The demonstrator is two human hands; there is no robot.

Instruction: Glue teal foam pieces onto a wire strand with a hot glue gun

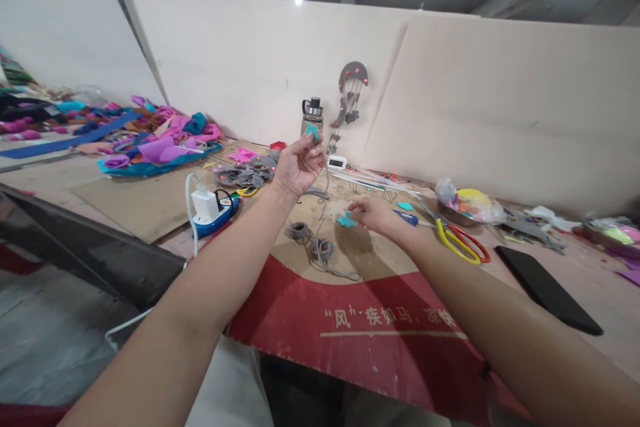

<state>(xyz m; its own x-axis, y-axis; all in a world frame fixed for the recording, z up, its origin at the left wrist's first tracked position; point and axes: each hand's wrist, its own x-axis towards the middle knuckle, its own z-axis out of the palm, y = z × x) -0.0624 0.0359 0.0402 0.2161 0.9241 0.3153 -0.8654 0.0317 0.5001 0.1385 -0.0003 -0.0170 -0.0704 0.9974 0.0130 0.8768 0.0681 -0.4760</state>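
Near the frame's centre, the left hand (299, 168) pinches a teal piece (313, 131) and the right hand (376, 215) a second piece (345, 220), while at right a bowl (463, 218) holds bagged, colourful bits (473, 195).

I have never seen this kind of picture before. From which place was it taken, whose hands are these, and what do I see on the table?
There is no machine here. A camera worn on a person's head looks forward and down, so you see their own two bare hands. The left hand is raised, pinching a teal cutout in front of a bottle. The right hand is lower, its fingertips at a second cutout; I cannot tell how firmly it is held. On the table, grey cord lies on cardboard. Scissors and a phone lie to the right, coloured scraps to the left.
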